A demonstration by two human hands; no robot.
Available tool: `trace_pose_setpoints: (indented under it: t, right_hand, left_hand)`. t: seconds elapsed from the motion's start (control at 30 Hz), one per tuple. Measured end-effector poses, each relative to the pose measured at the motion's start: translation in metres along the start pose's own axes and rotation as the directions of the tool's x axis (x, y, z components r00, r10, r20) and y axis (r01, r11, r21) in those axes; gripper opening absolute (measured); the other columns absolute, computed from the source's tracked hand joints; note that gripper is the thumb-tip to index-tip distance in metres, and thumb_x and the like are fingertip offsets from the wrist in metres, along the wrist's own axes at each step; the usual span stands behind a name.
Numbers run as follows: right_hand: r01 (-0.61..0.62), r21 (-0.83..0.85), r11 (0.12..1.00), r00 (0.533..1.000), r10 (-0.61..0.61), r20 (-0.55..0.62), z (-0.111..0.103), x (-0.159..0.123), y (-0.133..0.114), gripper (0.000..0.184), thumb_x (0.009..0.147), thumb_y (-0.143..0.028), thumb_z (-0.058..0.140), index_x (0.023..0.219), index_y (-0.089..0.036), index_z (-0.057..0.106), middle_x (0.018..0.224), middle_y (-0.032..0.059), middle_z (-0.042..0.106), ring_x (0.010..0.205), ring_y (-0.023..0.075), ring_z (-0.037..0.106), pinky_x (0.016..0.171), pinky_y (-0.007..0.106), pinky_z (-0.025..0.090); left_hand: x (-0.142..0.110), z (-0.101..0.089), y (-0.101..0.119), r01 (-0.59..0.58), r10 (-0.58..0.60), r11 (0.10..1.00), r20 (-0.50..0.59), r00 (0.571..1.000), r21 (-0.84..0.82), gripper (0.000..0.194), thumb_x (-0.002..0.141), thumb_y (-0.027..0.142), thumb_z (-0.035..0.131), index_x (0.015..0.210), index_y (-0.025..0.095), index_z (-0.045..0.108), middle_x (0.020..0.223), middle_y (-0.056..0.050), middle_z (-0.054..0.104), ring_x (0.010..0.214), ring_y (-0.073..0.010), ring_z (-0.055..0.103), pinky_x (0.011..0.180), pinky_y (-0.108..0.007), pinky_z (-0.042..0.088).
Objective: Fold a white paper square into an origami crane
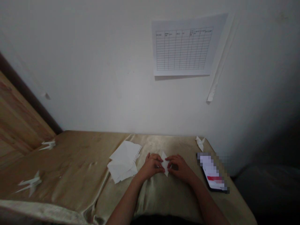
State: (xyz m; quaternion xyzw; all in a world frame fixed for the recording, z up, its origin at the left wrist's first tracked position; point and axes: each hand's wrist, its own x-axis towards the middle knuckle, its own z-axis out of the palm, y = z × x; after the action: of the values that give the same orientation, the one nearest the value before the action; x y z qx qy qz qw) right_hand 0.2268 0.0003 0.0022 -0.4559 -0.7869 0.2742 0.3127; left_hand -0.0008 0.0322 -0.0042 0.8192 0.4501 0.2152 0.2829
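- Ruled paper chart (182,47) on the wall: header writing too small to read.
- Gold satin cover (77,159): its slick wrinkles could let paper slide.
- Loose white sheets (123,162) lie beside the left hand (151,166).
- Phone (212,172): screen pixelated, nothing readable.
- Folded white paper (165,163) sits pinched between the left hand and right hand (178,168), nearly touching; a slackened pinch could let it spring open.

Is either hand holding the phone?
No, the phone lies on the satin cloth right of the right hand, which, with the left hand, holds folded white paper.
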Motion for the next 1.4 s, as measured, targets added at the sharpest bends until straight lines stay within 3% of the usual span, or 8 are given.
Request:
trace_pose_setpoints:
  t: [0.5, 0.77, 1.17, 1.4]
  right_hand:
    - [-0.013, -0.004, 1.000, 1.000, 0.013, 0.020, -0.0010, -0.0003, -0.0006, 0.007, 0.079, -0.023, 0.069, 0.085, -0.027, 0.072, 0.127, 0.0025, 0.068, 0.124, 0.0247, 0.056, 0.118, 0.053, 0.022]
    - [-0.006, -0.014, 1.000, 1.000, 0.006, 0.008, -0.0008, -0.0002, -0.0023, 0.008, 0.079, -0.021, 0.069, 0.083, -0.026, 0.072, 0.126, 0.0032, 0.069, 0.123, 0.0245, 0.057, 0.115, 0.050, 0.028]
    - [0.002, -0.010, 1.000, 1.000, -0.002, 0.003, 0.0011, -0.0002, 0.0023, 0.009, 0.078, -0.021, 0.069, 0.085, -0.027, 0.072, 0.126, 0.0028, 0.068, 0.123, 0.0245, 0.056, 0.117, 0.052, 0.024]
    - [0.011, -0.006, 1.000, 1.000, -0.011, 0.005, 0.0007, -0.0001, 0.0040, 0.009, 0.078, -0.023, 0.069, 0.085, -0.026, 0.072, 0.126, 0.0039, 0.069, 0.122, 0.0248, 0.057, 0.114, 0.051, 0.029]
  left_hand:
    - [0.0000, 0.0000, 0.0037, -0.017, 0.017, 1.000, -0.047, 0.999, 0.009, 0.017, 0.072, 0.045, 0.084, 0.075, 0.029, 0.079, 0.109, -0.003, 0.073, 0.117, -0.0268, 0.059, 0.120, -0.061, 0.009]
    - [-0.0005, -0.0023, 0.0012, 0.002, -0.002, 1.000, 0.000, 1.000, 0.016, 0.013, 0.071, 0.039, 0.087, 0.079, 0.031, 0.081, 0.113, -0.002, 0.072, 0.122, -0.0269, 0.057, 0.120, -0.060, 0.009]
    - [-0.0023, 0.0016, 0.0054, -0.047, 0.050, 0.994, -0.030, 0.998, 0.103, 0.009, 0.076, 0.033, 0.083, 0.080, 0.027, 0.077, 0.116, -0.002, 0.070, 0.119, -0.0257, 0.057, 0.119, -0.062, 0.010]
    - [-0.0020, -0.0013, 0.0070, -0.023, 0.024, 0.998, -0.005, 1.000, 0.065, 0.009, 0.076, 0.035, 0.084, 0.081, 0.029, 0.078, 0.114, -0.002, 0.070, 0.120, -0.0250, 0.057, 0.119, -0.061, 0.007]
